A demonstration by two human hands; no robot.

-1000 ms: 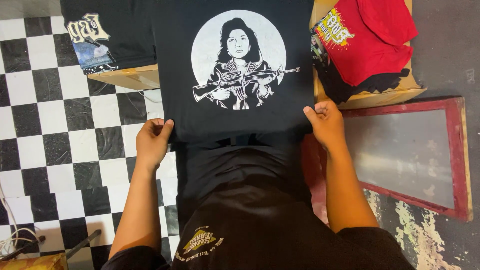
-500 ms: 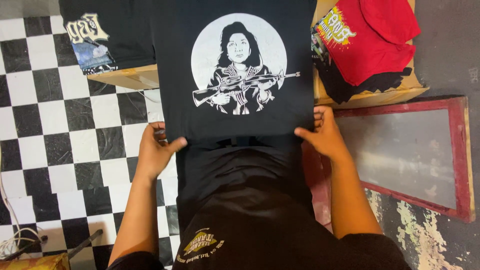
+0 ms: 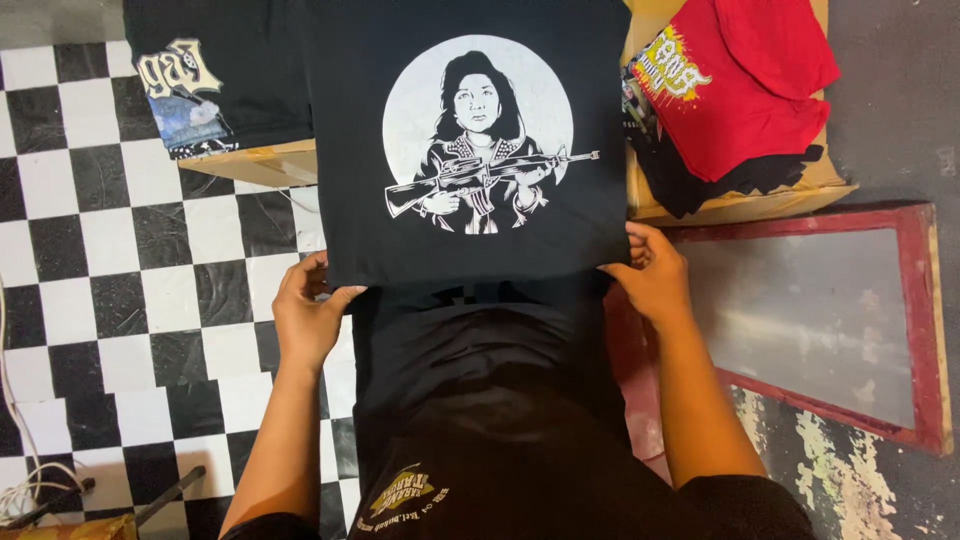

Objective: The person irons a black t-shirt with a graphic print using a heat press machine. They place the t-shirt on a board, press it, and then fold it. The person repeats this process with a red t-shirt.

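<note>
Head view: black shirt between fingers.

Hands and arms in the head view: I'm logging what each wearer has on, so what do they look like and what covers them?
Both the left hand and the right hand are bare, with no gloves, rings, watch or wristbands visible. The forearms are uncovered too. Black short sleeves show only at the bottom edge, matching the black shirt the person wears.

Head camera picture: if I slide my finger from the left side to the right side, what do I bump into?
Checkered floor → left hand → black printed shirt → right hand → red-framed screen.
</note>
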